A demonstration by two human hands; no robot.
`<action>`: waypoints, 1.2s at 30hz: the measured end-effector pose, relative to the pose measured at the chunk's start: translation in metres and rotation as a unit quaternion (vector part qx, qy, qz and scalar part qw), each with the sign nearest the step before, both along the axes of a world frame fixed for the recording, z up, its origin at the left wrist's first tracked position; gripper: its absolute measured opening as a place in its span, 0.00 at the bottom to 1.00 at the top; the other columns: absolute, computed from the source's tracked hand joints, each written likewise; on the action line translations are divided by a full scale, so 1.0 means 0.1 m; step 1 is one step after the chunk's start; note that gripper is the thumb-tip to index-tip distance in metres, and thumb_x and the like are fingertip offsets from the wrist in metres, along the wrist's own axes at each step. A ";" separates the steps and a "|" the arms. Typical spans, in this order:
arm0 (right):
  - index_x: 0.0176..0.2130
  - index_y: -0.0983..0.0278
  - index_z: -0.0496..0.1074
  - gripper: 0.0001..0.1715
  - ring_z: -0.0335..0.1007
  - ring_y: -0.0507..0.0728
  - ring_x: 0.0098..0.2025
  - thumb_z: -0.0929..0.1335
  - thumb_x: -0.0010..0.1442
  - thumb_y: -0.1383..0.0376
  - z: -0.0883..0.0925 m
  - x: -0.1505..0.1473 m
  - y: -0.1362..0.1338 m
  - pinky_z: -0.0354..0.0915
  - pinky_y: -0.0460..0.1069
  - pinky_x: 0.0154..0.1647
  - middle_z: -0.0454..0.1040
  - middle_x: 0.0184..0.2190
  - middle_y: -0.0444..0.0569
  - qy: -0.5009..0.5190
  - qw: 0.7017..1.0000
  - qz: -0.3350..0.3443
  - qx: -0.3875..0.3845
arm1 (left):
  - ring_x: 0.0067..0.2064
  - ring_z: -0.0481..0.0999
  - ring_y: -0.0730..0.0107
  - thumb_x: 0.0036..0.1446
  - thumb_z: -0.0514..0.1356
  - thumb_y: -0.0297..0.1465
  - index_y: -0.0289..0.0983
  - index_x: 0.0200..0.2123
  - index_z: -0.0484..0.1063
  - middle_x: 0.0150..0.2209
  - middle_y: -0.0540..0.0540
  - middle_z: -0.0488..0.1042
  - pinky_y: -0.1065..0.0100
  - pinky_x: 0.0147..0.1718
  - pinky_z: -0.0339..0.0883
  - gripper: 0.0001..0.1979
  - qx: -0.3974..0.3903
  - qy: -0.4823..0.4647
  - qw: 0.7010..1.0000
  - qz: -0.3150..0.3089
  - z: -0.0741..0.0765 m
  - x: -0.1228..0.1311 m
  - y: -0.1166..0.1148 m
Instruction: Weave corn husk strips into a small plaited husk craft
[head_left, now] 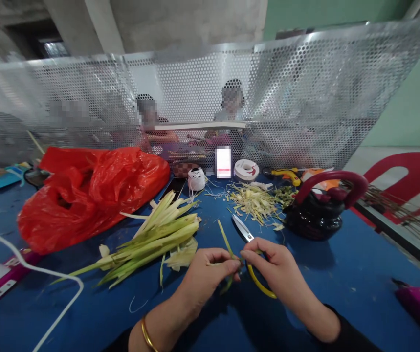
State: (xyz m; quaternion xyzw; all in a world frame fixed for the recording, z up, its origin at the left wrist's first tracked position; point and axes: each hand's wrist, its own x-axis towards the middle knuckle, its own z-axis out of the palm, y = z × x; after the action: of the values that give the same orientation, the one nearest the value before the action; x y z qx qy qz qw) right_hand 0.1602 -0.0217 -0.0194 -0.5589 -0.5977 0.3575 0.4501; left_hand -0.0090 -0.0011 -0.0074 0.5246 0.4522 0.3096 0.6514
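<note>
The left hand pinches a narrow green strip, which juts up and away from it. Just beside, the right hand has thumb and finger drawn together; whether they grip the strip, I cannot tell. Yellow-handled scissors are partly hidden by the right hand. Left of the left hand lie pale green husks; beyond the right hand, trimmings and a black kettle.

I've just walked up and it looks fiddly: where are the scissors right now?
In the head view, the scissors are just right of centre, partly hidden by the right hand, their tip near the pile of pale plant scraps.
</note>
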 end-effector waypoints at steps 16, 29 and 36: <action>0.29 0.60 0.71 0.13 0.68 0.56 0.32 0.66 0.64 0.58 -0.08 -0.06 -0.07 0.63 0.49 0.34 0.72 0.28 0.46 -0.079 0.992 -0.007 0.100 | 0.38 0.77 0.61 0.52 0.62 0.41 0.35 0.29 0.80 0.31 0.42 0.81 0.64 0.45 0.66 0.15 -0.003 -0.091 0.992 0.082 0.02 0.01 0.00; 0.24 0.60 0.63 0.20 0.61 0.54 0.25 0.65 0.64 0.53 -0.20 -0.14 -0.14 0.55 0.48 0.26 0.66 0.22 0.43 -0.115 0.993 0.025 0.013 | 0.34 0.76 0.67 0.40 0.70 0.31 0.34 0.29 0.80 0.29 0.45 0.79 0.68 0.39 0.67 0.10 -0.034 -0.119 0.985 0.121 -0.05 0.04 0.01; 0.25 0.60 0.62 0.17 0.61 0.55 0.28 0.62 0.67 0.60 -0.15 -0.17 -0.16 0.57 0.48 0.29 0.65 0.25 0.44 -0.124 0.988 0.070 0.066 | 0.33 0.76 0.67 0.38 0.71 0.30 0.34 0.28 0.80 0.28 0.45 0.80 0.67 0.38 0.69 0.09 -0.034 -0.114 0.981 0.151 -0.11 0.06 -0.01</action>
State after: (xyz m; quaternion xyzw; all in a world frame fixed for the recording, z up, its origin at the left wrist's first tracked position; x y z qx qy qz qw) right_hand 0.1432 -0.0379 -0.0346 -0.5248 -0.7088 0.2761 0.3821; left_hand -0.0026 -0.0019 -0.0180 0.3893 0.4590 0.4467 0.6620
